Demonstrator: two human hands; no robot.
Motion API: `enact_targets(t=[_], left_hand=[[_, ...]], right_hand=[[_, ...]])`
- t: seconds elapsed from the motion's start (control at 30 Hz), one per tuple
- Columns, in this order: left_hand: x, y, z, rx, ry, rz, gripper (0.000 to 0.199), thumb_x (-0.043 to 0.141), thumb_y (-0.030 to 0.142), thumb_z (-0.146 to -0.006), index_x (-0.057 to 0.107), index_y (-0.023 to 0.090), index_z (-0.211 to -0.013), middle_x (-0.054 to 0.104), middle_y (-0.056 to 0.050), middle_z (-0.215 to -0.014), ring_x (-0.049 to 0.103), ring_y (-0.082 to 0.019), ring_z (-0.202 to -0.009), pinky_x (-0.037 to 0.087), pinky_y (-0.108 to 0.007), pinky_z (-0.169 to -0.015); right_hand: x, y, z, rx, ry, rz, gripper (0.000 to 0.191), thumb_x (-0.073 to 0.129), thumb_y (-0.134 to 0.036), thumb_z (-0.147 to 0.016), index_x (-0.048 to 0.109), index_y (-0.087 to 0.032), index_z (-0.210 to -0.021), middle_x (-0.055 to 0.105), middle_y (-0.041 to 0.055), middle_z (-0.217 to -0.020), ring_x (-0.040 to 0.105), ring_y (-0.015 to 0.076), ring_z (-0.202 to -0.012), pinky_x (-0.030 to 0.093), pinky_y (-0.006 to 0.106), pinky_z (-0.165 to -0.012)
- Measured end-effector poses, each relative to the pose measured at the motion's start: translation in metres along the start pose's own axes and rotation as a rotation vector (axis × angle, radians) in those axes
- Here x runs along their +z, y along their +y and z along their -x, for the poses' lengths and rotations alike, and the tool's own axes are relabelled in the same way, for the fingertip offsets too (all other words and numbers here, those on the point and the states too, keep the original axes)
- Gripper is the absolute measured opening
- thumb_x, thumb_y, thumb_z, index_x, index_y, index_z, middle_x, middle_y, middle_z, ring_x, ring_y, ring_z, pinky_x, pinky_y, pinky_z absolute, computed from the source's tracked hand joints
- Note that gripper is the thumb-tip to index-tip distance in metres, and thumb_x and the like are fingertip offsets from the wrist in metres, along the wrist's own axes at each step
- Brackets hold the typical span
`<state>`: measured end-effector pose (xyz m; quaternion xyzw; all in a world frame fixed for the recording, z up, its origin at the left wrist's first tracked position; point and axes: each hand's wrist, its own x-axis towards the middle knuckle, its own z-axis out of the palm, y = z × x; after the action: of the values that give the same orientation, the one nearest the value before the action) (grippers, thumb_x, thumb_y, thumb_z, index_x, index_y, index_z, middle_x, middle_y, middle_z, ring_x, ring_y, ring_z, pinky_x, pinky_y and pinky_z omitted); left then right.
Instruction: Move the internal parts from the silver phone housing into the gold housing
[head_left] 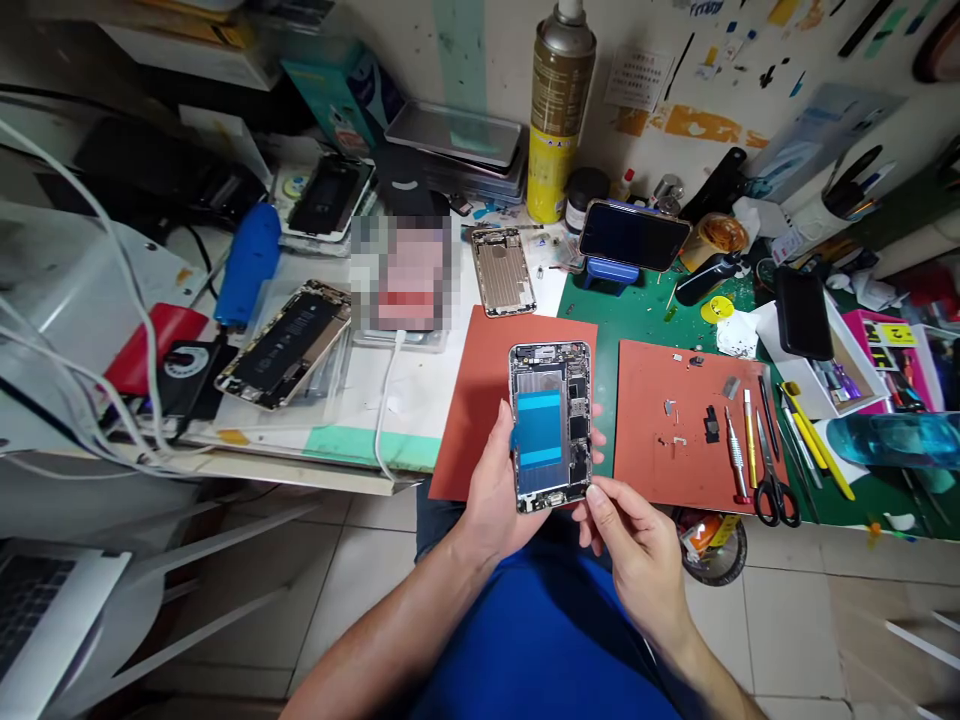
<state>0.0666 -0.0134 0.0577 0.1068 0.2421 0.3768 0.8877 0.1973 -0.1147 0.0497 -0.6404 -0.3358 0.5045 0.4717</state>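
My left hand [495,490] is wrapped round the left side and underside of an opened smartphone [579,425], its fingertips showing past the right edge. Circuit boards line the phone's right side, and bright blue adhesive strips [540,430] cover the battery bay on its left. At the bottom right corner, my right hand [630,535] pinches with thumb and forefinger; whether a small part sits between them is hidden. Beneath and behind the phone lies a reddish-brown mat [469,400]. A bare phone back housing [504,272] rests just beyond.
A second mat [645,400] to the right bears small parts, a screwdriver [733,450] and scissors [776,495]. Yellow tweezers [821,445] lie beside it. Another opened phone [289,345] and a white cable [386,400] are on the left. A spray can [559,110] stands at the back.
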Motion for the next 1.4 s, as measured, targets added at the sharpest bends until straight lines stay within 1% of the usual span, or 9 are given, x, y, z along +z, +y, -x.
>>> enact_targets(t=[0.1, 0.33, 0.57, 0.73, 0.83, 1.0, 1.17, 1.27, 1.4], left_hand=[[0.001, 0.0, 0.0, -0.009, 0.028, 0.015, 0.078, 0.037, 0.073, -0.106, 0.075, 0.01, -0.132, 0.08, -0.02, -0.114, 0.077, -0.027, -0.097, 0.061, -0.032, -0.075], [0.001, 0.001, 0.0, -0.009, 0.069, 0.045, 0.078, 0.035, 0.071, -0.108, 0.075, 0.008, -0.13, 0.08, -0.019, -0.107, 0.076, -0.026, -0.087, 0.062, -0.034, -0.076], [0.001, 0.0, 0.0, 0.007, 0.108, 0.047, 0.074, 0.035, 0.069, -0.109, 0.075, 0.012, -0.133, 0.081, -0.018, -0.116, 0.079, -0.03, -0.096, 0.064, -0.041, -0.085], [0.0, 0.001, 0.001, 0.006, 0.155, 0.024, 0.069, 0.044, 0.07, -0.107, 0.075, 0.013, -0.133, 0.08, -0.017, -0.122, 0.08, -0.03, -0.099, 0.065, -0.042, -0.089], [-0.001, 0.001, 0.001, 0.006, 0.156, 0.013, 0.066, 0.048, 0.068, -0.106, 0.074, 0.015, -0.134, 0.079, -0.016, -0.126, 0.081, -0.03, -0.099, 0.065, -0.041, -0.089], [-0.004, 0.0, 0.0, 0.031, 0.155, 0.004, 0.062, 0.043, 0.064, -0.109, 0.072, 0.016, -0.136, 0.078, -0.014, -0.132, 0.081, -0.027, -0.099, 0.066, -0.037, -0.085], [-0.002, 0.002, -0.001, -0.005, 0.178, -0.005, 0.064, 0.043, 0.065, -0.108, 0.074, 0.014, -0.132, 0.079, -0.015, -0.128, 0.082, -0.027, -0.089, 0.067, -0.038, -0.079], [-0.001, 0.001, 0.0, 0.007, 0.173, 0.014, 0.064, 0.046, 0.065, -0.108, 0.075, 0.012, -0.132, 0.079, -0.016, -0.129, 0.081, -0.028, -0.097, 0.066, -0.039, -0.085], [-0.002, -0.004, 0.003, 0.018, 0.141, 0.023, 0.062, 0.05, 0.065, -0.106, 0.076, 0.013, -0.131, 0.078, -0.016, -0.131, 0.079, -0.031, -0.11, 0.063, -0.043, -0.098]], right_hand=[[0.001, 0.001, 0.001, 0.004, 0.003, -0.017, 0.032, 0.065, -0.048, -0.104, 0.079, -0.019, -0.1, 0.07, 0.0018, -0.075, 0.059, 0.0123, -0.06, 0.048, 0.025, -0.056], [0.0, 0.002, 0.005, 0.031, -0.01, -0.066, 0.03, 0.067, -0.047, -0.104, 0.08, -0.02, -0.108, 0.071, 0.0023, -0.078, 0.061, 0.0117, -0.062, 0.048, 0.024, -0.057], [0.001, 0.004, 0.007, 0.018, -0.009, -0.079, 0.029, 0.067, -0.046, -0.104, 0.08, -0.02, -0.109, 0.071, 0.0022, -0.079, 0.061, 0.0109, -0.062, 0.049, 0.023, -0.058], [0.0, 0.004, 0.009, 0.017, 0.003, -0.06, 0.03, 0.067, -0.046, -0.104, 0.08, -0.019, -0.109, 0.072, 0.0027, -0.078, 0.062, 0.0112, -0.062, 0.05, 0.023, -0.057], [0.001, 0.002, 0.011, -0.004, 0.022, -0.053, 0.029, 0.069, -0.046, -0.103, 0.08, -0.019, -0.108, 0.072, 0.0027, -0.078, 0.063, 0.0113, -0.061, 0.051, 0.022, -0.057], [0.002, 0.0, 0.013, -0.047, 0.036, -0.042, 0.027, 0.069, -0.043, -0.103, 0.08, -0.019, -0.106, 0.073, 0.0027, -0.076, 0.064, 0.0114, -0.06, 0.052, 0.021, -0.057], [0.001, 0.005, 0.011, -0.06, 0.015, -0.003, 0.025, 0.066, -0.041, -0.105, 0.079, -0.021, -0.108, 0.072, 0.0018, -0.077, 0.064, 0.0113, -0.062, 0.052, 0.021, -0.057], [0.0, 0.005, 0.009, -0.15, 0.092, 0.112, 0.019, 0.065, -0.036, -0.106, 0.078, -0.023, -0.111, 0.071, 0.0008, -0.08, 0.064, 0.012, -0.066, 0.053, 0.023, -0.061], [0.0, -0.005, 0.005, -0.375, 0.233, 0.304, 0.01, 0.068, -0.026, -0.104, 0.075, -0.025, -0.109, 0.069, 0.0, -0.087, 0.063, 0.0127, -0.074, 0.053, 0.024, -0.068]])
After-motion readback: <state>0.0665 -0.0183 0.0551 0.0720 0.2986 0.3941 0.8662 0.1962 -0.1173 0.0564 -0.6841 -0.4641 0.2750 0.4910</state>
